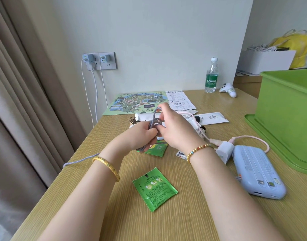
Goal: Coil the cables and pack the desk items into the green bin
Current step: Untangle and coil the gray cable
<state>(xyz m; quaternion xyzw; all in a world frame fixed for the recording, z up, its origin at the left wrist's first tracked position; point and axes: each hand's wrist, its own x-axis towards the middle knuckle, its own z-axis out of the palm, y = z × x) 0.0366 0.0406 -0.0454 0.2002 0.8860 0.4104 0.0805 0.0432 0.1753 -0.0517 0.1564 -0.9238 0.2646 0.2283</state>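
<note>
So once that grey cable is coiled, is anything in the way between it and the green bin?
Nothing visible blocks it. The grey cable is held above the desk in both hands, and the green bin stands open-topped to the right; the power bank lies low beside it.

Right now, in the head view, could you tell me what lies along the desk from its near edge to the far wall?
Green sachet → hands coiling the grey cable → hairbrush → illustrated map → water bottle at the wall.
</note>
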